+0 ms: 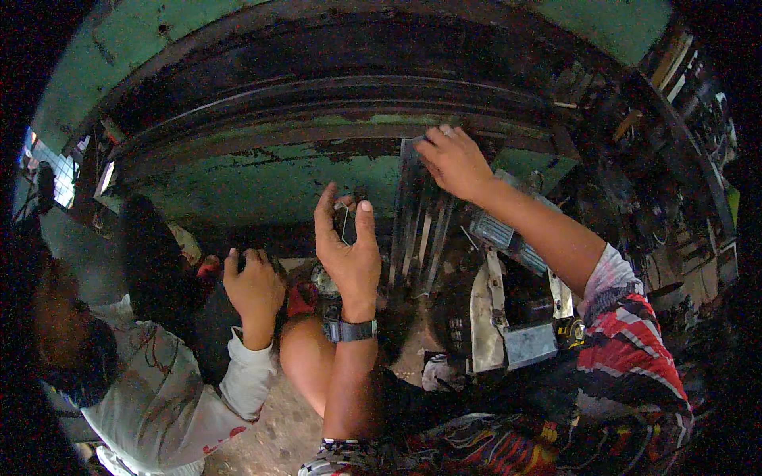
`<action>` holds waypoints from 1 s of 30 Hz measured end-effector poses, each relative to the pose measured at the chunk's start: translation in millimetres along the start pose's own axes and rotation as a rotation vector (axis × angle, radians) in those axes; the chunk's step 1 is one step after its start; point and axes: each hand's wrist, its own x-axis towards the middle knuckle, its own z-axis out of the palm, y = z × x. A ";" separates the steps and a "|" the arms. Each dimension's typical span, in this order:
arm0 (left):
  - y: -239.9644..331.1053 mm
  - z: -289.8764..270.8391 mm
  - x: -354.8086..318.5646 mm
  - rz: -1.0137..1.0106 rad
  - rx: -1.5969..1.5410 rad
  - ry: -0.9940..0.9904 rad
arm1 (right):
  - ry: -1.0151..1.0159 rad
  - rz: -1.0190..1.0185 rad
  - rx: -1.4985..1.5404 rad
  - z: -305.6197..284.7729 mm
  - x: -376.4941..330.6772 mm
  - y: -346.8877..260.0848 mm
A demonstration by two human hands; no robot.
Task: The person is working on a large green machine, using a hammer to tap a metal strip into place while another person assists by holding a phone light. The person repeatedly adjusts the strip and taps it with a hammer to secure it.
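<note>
My left hand [349, 258], a dark watch on its wrist, is raised in front of the green, paint-worn metal panel [294, 186]. Its thumb and index finger stand apart. A thin pale line shows between them; whether it is a wire in the hand I cannot tell. Farther right, my right hand [459, 165] has its fingers curled at the top end of several long metal strips [409, 214]. The strips stand upright against the panel, side by side, and their lower ends reach down toward the dark ground. The fingertips partly hide the strips' top.
At the left sits another person in a grey sleeve [246, 365], one hand [254, 289] near the panel. Right of the strips are a grey ribbed metal part [508, 234] and a worn pale bracket [484, 317]. A dark metal beam [341, 87] crosses above; clutter fills the right side.
</note>
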 end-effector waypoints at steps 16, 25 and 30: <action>9.1 23.9 -11.9 0.039 -0.024 -0.098 | -0.168 -0.219 0.141 169.8 -17.9 -18.0; 14.3 35.2 -4.2 0.063 0.024 -0.107 | -0.420 -0.364 -0.337 -69.3 41.6 -13.3; 13.1 46.3 -7.1 0.075 0.000 -0.124 | -0.392 -0.164 -0.505 -165.9 30.2 44.3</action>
